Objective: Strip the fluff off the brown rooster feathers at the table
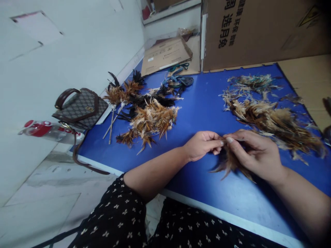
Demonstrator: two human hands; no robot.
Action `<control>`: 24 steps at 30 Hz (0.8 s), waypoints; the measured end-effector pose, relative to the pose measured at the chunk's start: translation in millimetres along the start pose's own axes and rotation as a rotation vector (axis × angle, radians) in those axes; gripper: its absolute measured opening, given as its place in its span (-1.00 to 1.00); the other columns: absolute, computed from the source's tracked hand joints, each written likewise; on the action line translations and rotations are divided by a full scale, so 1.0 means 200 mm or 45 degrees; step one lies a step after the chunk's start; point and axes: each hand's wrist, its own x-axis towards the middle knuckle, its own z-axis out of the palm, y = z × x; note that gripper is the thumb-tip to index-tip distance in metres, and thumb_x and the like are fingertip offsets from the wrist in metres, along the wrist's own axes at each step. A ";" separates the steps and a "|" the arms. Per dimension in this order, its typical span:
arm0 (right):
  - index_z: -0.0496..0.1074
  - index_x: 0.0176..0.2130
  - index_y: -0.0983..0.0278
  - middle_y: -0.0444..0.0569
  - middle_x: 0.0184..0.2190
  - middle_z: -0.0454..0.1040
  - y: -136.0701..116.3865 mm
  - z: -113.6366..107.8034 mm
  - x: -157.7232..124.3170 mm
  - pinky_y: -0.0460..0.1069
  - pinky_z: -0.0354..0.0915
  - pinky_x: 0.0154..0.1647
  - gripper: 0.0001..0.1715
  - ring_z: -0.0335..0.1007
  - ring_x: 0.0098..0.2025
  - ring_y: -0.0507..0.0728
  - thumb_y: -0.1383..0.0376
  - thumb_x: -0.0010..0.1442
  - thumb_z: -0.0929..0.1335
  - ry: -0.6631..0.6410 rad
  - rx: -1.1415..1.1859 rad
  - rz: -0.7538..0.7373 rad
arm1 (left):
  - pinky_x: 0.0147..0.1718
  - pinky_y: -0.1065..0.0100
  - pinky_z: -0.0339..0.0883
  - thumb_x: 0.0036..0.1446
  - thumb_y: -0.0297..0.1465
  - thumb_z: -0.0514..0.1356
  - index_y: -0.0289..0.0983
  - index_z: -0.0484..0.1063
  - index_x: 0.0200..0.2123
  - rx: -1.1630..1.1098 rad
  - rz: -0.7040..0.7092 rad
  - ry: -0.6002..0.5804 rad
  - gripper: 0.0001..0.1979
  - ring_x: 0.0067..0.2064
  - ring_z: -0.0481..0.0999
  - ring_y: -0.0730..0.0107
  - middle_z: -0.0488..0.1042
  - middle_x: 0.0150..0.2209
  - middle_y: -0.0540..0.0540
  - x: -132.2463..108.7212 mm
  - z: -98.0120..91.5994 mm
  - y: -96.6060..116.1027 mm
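Observation:
A small bunch of brown feathers [232, 163] hangs tips down between my two hands, just above the blue table [201, 103]. My left hand [205, 146] pinches the bunch at its upper end, fingers curled in. Right against it, my right hand [256, 151] is closed on the same end, thumb and forefinger together; a thin pale strand shows beside its fingers. The exact grip point is partly hidden by the fingertips. Beyond my right hand lies a loose heap of brown and cream feathers [274, 120]. Left of my hands is a pile of golden-brown feather bunches [155, 117].
Black and brown feather bunches on sticks [124, 91] lie at the left, near a patterned handbag [85, 108] and a plastic bottle [54, 131]. Blue cord [178, 81], flattened cardboard [165, 57] and a large carton [258, 34] stand at the back. Pale teal scraps [256, 82] lie far right.

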 end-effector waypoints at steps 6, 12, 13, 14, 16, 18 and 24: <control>0.69 -0.08 0.06 0.00 -0.23 0.75 -0.01 0.01 0.00 0.13 0.55 -0.22 -0.92 0.67 -0.31 0.20 0.23 0.50 0.49 0.054 -0.060 0.041 | -0.46 0.39 0.21 0.12 -0.01 0.58 -0.28 0.45 -0.22 0.023 -0.026 -0.072 -0.46 -0.49 0.45 0.54 0.57 -0.46 -0.02 0.00 -0.01 0.01; 0.69 -0.15 0.11 -0.01 -0.27 0.74 -0.03 0.01 0.02 0.07 0.59 -0.29 -0.77 0.65 -0.35 0.16 0.04 0.47 0.52 0.103 0.002 0.254 | -0.55 0.43 0.12 0.26 -0.04 0.49 -0.26 0.42 -0.15 0.120 -0.043 -0.041 -0.53 -0.57 0.38 0.58 0.58 -0.49 -0.01 -0.02 0.02 0.04; 0.70 -0.15 0.12 -0.02 -0.29 0.74 -0.02 0.01 0.02 0.05 0.59 -0.31 -0.74 0.64 -0.37 0.15 0.01 0.46 0.52 0.108 0.016 0.291 | -0.56 0.43 0.10 0.28 -0.05 0.47 -0.26 0.41 -0.14 0.143 -0.041 -0.025 -0.55 -0.59 0.36 0.59 0.58 -0.49 0.00 -0.02 0.02 0.04; 0.70 -0.16 0.13 -0.03 -0.31 0.73 -0.02 0.01 0.02 0.03 0.59 -0.32 -0.70 0.63 -0.39 0.13 -0.02 0.45 0.53 0.102 0.030 0.327 | -0.57 0.44 0.09 0.30 -0.06 0.46 -0.25 0.41 -0.14 0.170 -0.037 -0.017 -0.57 -0.61 0.34 0.60 0.58 -0.49 0.01 -0.02 0.02 0.04; 0.70 -0.17 0.14 -0.04 -0.36 0.71 0.00 0.02 0.02 0.01 0.59 -0.32 -0.63 0.62 -0.41 0.12 -0.09 0.44 0.52 0.057 0.062 0.400 | -0.59 0.45 0.07 0.31 -0.08 0.44 -0.25 0.39 -0.14 0.214 -0.013 -0.012 -0.59 -0.64 0.30 0.62 0.58 -0.50 0.02 -0.02 0.02 0.04; 0.70 -0.13 0.16 -0.03 -0.33 0.72 0.02 0.03 0.02 0.02 0.62 -0.29 -0.56 0.64 -0.38 0.13 -0.14 0.41 0.52 0.016 0.095 0.467 | -0.61 0.46 0.07 0.32 -0.10 0.43 -0.23 0.37 -0.16 0.240 0.019 -0.007 -0.61 -0.66 0.30 0.61 0.58 -0.51 0.02 -0.02 0.02 0.04; 0.65 0.11 0.17 0.09 -0.05 0.73 0.01 -0.06 0.05 0.10 0.59 -0.19 -0.54 0.62 -0.28 0.16 -0.07 0.44 0.47 0.034 -0.143 0.454 | -0.63 0.47 0.18 0.34 -0.15 0.40 -0.28 0.42 -0.17 0.250 0.109 0.080 -0.66 -0.62 0.41 0.55 0.63 -0.44 -0.07 0.00 -0.01 0.02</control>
